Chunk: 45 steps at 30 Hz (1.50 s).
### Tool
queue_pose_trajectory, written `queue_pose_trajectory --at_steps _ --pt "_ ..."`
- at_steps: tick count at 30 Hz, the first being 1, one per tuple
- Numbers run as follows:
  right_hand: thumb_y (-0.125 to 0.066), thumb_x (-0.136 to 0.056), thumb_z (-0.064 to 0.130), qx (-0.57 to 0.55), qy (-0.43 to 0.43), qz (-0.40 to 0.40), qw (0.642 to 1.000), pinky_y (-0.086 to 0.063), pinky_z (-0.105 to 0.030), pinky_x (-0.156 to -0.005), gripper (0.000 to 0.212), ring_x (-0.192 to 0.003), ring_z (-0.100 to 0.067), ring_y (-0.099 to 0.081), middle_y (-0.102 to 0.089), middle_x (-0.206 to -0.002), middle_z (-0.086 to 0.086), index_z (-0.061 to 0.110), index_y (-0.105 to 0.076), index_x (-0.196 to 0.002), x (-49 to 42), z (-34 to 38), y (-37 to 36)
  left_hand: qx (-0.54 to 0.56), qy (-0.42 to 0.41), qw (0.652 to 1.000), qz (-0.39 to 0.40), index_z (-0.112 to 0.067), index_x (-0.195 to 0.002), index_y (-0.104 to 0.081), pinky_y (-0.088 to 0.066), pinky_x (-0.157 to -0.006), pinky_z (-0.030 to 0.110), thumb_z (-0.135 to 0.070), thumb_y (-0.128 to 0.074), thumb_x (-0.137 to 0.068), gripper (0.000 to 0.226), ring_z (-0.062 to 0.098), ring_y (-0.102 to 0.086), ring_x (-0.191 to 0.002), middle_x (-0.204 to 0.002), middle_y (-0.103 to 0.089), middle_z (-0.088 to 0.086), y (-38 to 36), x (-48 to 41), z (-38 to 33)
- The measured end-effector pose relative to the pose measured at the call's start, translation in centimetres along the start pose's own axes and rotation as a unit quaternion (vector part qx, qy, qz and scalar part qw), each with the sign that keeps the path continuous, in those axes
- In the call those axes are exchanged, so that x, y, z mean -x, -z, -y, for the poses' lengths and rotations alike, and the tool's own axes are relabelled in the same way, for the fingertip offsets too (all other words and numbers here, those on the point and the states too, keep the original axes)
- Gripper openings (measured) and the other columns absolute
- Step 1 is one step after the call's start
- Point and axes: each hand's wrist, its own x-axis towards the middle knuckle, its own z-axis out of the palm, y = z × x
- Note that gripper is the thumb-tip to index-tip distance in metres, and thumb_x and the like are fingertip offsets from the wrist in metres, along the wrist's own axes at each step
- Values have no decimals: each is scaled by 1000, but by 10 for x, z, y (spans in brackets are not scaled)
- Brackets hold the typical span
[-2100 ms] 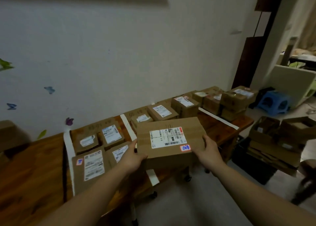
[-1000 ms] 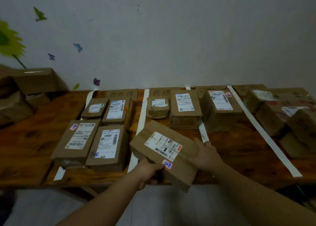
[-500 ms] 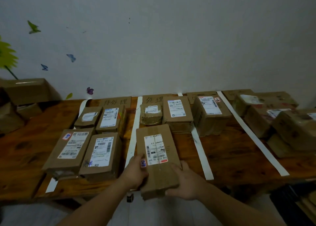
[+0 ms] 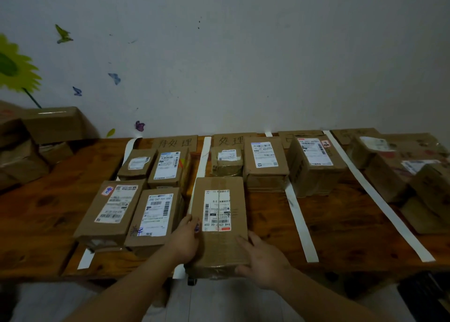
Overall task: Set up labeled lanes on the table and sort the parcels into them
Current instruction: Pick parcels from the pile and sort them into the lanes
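Observation:
A brown cardboard parcel [image 4: 219, 239] with a white shipping label lies lengthwise at the front of the second lane on the wooden table [image 4: 341, 224]. My left hand [image 4: 183, 240] grips its left side, thumb on top. My right hand [image 4: 261, 258] holds its near right corner. White tape strips [image 4: 298, 219] divide the table into lanes, and handwritten cardboard signs [image 4: 176, 142] stand at the back. Behind the held parcel sit two more parcels [image 4: 265, 166] in the same lane. The left lane holds several labelled parcels [image 4: 155, 217].
More boxes [image 4: 314, 163] fill the lanes to the right, with a pile [image 4: 414, 173] at the far right. Stacked cartons [image 4: 36, 136] sit at the table's left end against the wall. The floor lies below the table's front edge.
The parcel went from held up in the air, to tilted over the table, to lying flat and straight in the second lane. Both hands slid to its near end.

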Motion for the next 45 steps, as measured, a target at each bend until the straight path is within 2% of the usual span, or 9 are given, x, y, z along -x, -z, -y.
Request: queue_pose_trajectory --at_steps 9,14,17,22,25,30,33,38,45 --pt "-49 -92 50 4 -23 -17 1000 -28 -43 -114 75 -139 -22 -26 -7 -160 3 35 -7 -152 -13 -9 16 -2 -22 1000 21 -30 -148 -20 -30 -108 32 -14 -48 -92 64 20 -27 -139 -159 -1 -3 8 -16 -10" --pt "-49 -82 66 17 -31 -35 999 -25 -47 -113 80 -140 -24 -19 -8 -158 1 35 -17 -148 -19 -5 22 -31 -15 999 27 -30 -148 -17 -29 -109 33 -18 -51 -92 67 22 -25 -141 -159 2 -3 14 -18 -12" --pt "-49 -77 71 19 -16 -70 997 -24 -47 -112 79 -138 -22 -22 -21 -153 1 36 -27 -144 -31 11 42 -35 -39 999 -7 -34 -147 -19 -20 -115 45 -32 -56 -89 69 24 -13 -144 -158 -5 -4 36 -11 -14" --pt "-40 -78 79 37 24 -96 994 -24 -46 -111 85 -140 -28 -22 -22 -156 -5 32 -25 -147 -57 68 83 -88 -18 993 -71 -29 -147 -21 -16 -114 43 -37 -59 -87 72 25 -9 -145 -158 -8 1 96 11 10" --pt "-38 -76 79 66 69 -120 988 -31 -45 -105 82 -133 -27 -32 -35 -147 -6 30 -36 -141 -71 119 92 -96 5 991 -91 -23 -149 -18 -12 -116 38 -41 -57 -89 74 24 -5 -145 -159 -4 4 134 31 45" --pt "-38 -80 76 100 99 -95 985 -36 -44 -103 81 -132 -30 -34 -35 -148 -9 28 -33 -145 -99 229 82 -109 30 986 -118 -22 -149 -19 -5 -116 37 -42 -54 -91 71 25 1 -145 -159 -7 6 207 77 133" --pt "-40 -82 73 87 117 -68 987 -34 -46 -107 81 -136 -31 -29 -29 -152 -9 28 -28 -148 -117 305 68 -81 82 986 -121 -24 -149 -18 -9 -116 38 -45 -55 -90 73 26 3 -145 -159 -1 4 253 106 204" --pt "-40 -85 73 75 142 -68 985 -37 -42 -105 78 -132 -29 -36 -37 -145 -9 24 -34 -146 -147 421 49 -16 146 979 -139 -29 -149 -18 -10 -116 43 -46 -57 -88 74 25 2 -145 -159 -2 0 322 151 314" --pt "-41 -86 70 88 160 -41 982 -29 -42 -111 77 -137 -31 -29 -31 -150 -9 24 -30 -147 -199 526 36 32 189 964 -184 -28 -149 -19 -16 -116 45 -47 -59 -86 77 28 -1 -145 -159 -6 3 391 167 426"
